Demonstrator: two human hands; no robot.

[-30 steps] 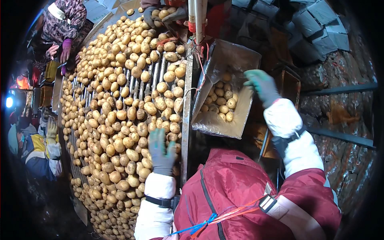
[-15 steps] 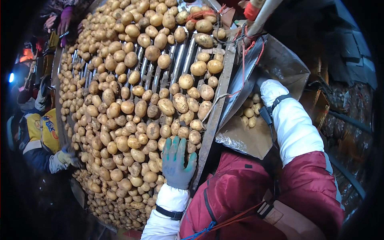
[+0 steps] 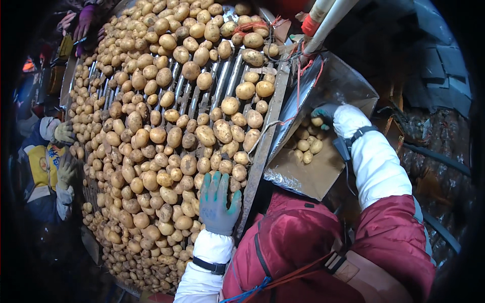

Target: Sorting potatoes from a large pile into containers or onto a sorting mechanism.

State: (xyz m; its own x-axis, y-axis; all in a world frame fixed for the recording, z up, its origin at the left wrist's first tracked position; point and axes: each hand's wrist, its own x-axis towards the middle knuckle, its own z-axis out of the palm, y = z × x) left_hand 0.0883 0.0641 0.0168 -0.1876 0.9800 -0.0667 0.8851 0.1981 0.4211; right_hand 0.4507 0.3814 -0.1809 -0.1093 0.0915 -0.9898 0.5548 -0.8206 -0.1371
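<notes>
Potatoes (image 3: pixel 166 136) under flat left hand (image 3: pixel 218 202); right hand (image 3: pixel 323 115) in chute (image 3: pixel 308 177).

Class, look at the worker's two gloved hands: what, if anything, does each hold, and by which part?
The left hand lies flat and open on the potatoes, holding nothing. The right hand reaches into the side tray; any hold there cannot be told.

co-worker's gloved hands (image 3: pixel 64 132) at far belt edge; white poles (image 3: pixel 328 17), orange cord (image 3: pixel 252 26) near top.
</notes>
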